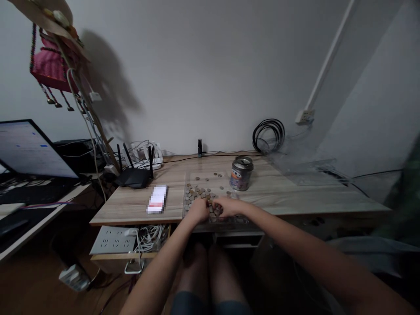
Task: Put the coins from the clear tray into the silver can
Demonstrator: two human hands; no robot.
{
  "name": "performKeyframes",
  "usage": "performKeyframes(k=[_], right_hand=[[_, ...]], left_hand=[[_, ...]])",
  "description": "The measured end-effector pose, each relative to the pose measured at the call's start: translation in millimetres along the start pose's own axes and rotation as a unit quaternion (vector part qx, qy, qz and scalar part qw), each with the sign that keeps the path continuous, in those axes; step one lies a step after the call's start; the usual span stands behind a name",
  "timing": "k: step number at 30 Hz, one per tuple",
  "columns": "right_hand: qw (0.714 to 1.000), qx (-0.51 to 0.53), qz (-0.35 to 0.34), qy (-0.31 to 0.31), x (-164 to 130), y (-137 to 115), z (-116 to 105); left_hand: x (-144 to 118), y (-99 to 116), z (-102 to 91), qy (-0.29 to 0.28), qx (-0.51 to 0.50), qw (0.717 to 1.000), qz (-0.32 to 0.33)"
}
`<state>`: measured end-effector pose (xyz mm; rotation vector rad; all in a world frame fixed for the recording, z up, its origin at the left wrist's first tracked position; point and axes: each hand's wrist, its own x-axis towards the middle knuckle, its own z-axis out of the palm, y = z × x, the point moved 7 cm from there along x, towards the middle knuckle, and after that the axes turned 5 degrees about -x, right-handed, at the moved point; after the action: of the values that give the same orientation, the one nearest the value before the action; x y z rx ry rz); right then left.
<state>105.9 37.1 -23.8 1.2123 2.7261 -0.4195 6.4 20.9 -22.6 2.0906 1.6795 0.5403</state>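
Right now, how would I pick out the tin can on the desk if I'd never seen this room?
Start at the wooden desk against the grey wall. Past the spread of coins where the left hand and right hand meet stands a tin can. It is the only upright cylinder there, with a printed label and a slotted lid.

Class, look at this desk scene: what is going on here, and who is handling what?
A person sits at a wooden desk with both hands down among a spread of coins near its front edge. The left hand and right hand are close together over the pile, fingers curled on the coins; whether either has coins in its grip is too small to tell. A tin can with a slotted lid stands upright just behind the coins. A black router sits farther left.
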Motion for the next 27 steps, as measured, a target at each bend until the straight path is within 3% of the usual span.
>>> performKeyframes(k=[4, 11, 15, 18, 23, 27], right_hand=[[0.999, 0.003, 0.023, -0.028, 6, -1, 4], [0.997, -0.001, 0.029, -0.072, 7, -8, 4], [0.996, 0.016, 0.005, -0.093, 9, -13, 4], [0.988, 0.06, 0.007, -0.144, 8, -13, 8], [0.98, 0.124, 0.005, -0.159, 7, -12, 8], [0.969, 0.163, 0.011, -0.183, 7, -12, 10]], left_hand=[[-4, -4, -0.2, 0.005, -0.008, 0.999, -0.047], [-9, -4, -2.3, 0.021, -0.015, 0.997, -0.067], [-6, -8, -4.6, 0.045, -0.072, 0.994, -0.072], [-1, -12, -10.9, 0.085, -0.13, 0.986, -0.051], [7, -27, -16.2, 0.109, -0.284, 0.951, -0.061], [10, -42, -4.4, 0.056, -0.446, 0.883, -0.133]])
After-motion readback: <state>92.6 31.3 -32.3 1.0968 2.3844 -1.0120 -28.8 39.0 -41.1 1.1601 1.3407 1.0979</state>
